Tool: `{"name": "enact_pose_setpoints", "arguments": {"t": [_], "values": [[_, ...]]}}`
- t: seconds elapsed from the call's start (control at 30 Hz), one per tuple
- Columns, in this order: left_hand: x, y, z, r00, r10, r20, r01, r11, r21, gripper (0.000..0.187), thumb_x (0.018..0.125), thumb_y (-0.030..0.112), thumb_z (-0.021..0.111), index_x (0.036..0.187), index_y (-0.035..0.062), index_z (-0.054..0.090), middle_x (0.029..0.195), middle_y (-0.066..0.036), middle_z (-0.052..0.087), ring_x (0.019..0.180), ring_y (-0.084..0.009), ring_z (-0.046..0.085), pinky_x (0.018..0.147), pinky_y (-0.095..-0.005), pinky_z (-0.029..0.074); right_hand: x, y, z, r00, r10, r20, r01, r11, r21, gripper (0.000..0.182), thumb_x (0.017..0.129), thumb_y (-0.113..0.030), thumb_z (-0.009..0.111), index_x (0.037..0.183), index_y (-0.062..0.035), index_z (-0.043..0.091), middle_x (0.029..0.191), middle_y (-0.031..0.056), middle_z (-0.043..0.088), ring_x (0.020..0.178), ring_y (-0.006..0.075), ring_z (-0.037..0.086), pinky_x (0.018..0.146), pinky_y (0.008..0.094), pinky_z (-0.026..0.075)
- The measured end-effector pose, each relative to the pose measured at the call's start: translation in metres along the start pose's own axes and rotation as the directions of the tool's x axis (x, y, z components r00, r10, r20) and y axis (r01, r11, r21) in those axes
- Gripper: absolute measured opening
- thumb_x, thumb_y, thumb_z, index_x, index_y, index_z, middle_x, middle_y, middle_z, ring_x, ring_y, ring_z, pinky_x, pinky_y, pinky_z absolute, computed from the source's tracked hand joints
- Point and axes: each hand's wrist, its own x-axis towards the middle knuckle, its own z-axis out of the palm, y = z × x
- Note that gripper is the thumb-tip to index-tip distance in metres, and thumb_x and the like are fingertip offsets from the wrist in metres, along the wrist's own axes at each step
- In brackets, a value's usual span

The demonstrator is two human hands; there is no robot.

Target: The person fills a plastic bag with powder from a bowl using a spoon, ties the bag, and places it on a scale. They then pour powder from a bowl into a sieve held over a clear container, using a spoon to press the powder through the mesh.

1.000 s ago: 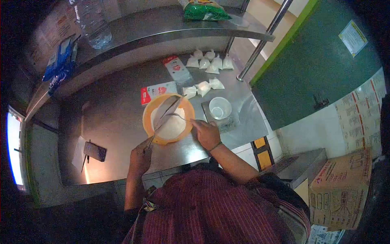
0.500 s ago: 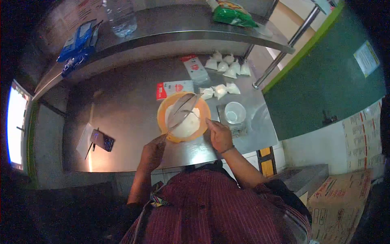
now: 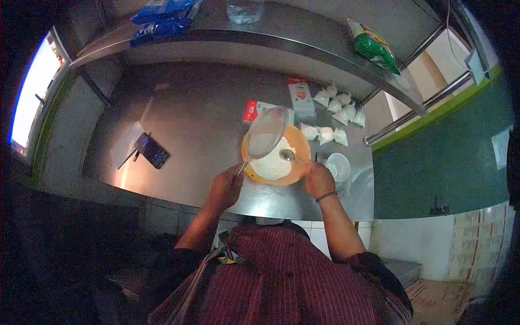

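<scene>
My left hand (image 3: 226,189) is closed round the handle of a round wire-mesh sieve (image 3: 266,134). The sieve hangs tilted over the far left part of an orange bowl (image 3: 304,142). White powder (image 3: 272,168) lies in the bowl. At the bowl's right rim, my right hand (image 3: 319,180) grips a metal spoon (image 3: 287,155), whose head is over the powder. Just beyond the right hand stands a clear plastic cup (image 3: 338,166).
Knotted bags of white powder (image 3: 325,135) sit behind the bowl, near red-and-white packets (image 3: 301,96). On the left of the steel table (image 3: 189,119) lies a phone (image 3: 152,150) by some paper (image 3: 128,145). A shelf (image 3: 303,49) overhangs the back.
The sieve has turned so its mesh faces me more. The spoon, earlier up against the sieve, is now lower, over the powder. My view has shifted left.
</scene>
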Motion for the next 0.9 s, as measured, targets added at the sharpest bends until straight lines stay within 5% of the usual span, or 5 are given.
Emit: {"name": "enact_pose_setpoints", "arguments": {"t": [0.2,0.5,0.57,0.8,0.9], "values": [[-0.002,-0.011,0.004,0.997,0.037,-0.067,-0.047,0.988,-0.148,0.025,0.098,0.011,0.054,0.119,0.0018,0.064,0.083,-0.016,0.064,0.072,-0.0268,0.063,0.069,-0.0377,0.052,0.030,0.006,0.024,0.959,0.166,0.228,-0.122,0.973,-0.196,0.028,0.087,-0.014,0.063,0.112,-0.0026,0.063,0.108,0.0233,0.069,0.104,0.0392,0.066,0.089,0.0483,0.054],[-0.016,0.000,-0.008,0.994,-0.088,-0.063,0.076,0.983,-0.169,0.025,0.097,0.010,0.054,0.118,0.0027,0.064,0.079,-0.015,0.063,0.070,-0.0247,0.062,0.068,-0.0384,0.051,0.020,-0.019,0.027,0.991,0.075,0.115,-0.063,0.993,-0.101,0.028,0.089,-0.013,0.056,0.111,-0.0006,0.066,0.100,0.0243,0.071,0.097,0.0401,0.068,0.089,0.0478,0.054],[-0.017,-0.001,-0.007,0.994,-0.069,-0.079,0.055,0.983,-0.175,0.026,0.097,0.011,0.054,0.120,0.0024,0.064,0.078,-0.015,0.063,0.070,-0.0246,0.063,0.068,-0.0384,0.051,0.023,-0.025,0.027,0.957,0.154,0.247,-0.138,0.987,-0.081,0.030,0.089,-0.013,0.055,0.113,0.0000,0.067,0.104,0.0240,0.071,0.100,0.0387,0.068,0.091,0.0466,0.053],[-0.016,0.006,-0.012,0.995,-0.066,-0.072,0.056,0.989,-0.137,0.028,0.099,0.013,0.055,0.123,0.0009,0.064,0.078,-0.014,0.064,0.069,-0.0240,0.062,0.067,-0.0381,0.052,0.026,-0.017,0.041,0.957,0.039,0.289,-0.091,0.981,0.169,0.030,0.090,-0.012,0.054,0.112,0.0005,0.070,0.101,0.0214,0.073,0.097,0.0344,0.070,0.089,0.0417,0.054],[-0.017,0.002,-0.014,0.994,0.005,-0.105,-0.015,0.995,-0.094,0.029,0.100,0.013,0.055,0.124,0.0011,0.063,0.078,-0.015,0.064,0.068,-0.0237,0.062,0.066,-0.0379,0.052,0.021,-0.010,0.030,0.931,0.105,0.350,-0.199,0.949,0.245,0.028,0.093,-0.011,0.055,0.113,0.0005,0.070,0.095,0.0190,0.073,0.092,0.0292,0.072,0.085,0.0374,0.055]]}}
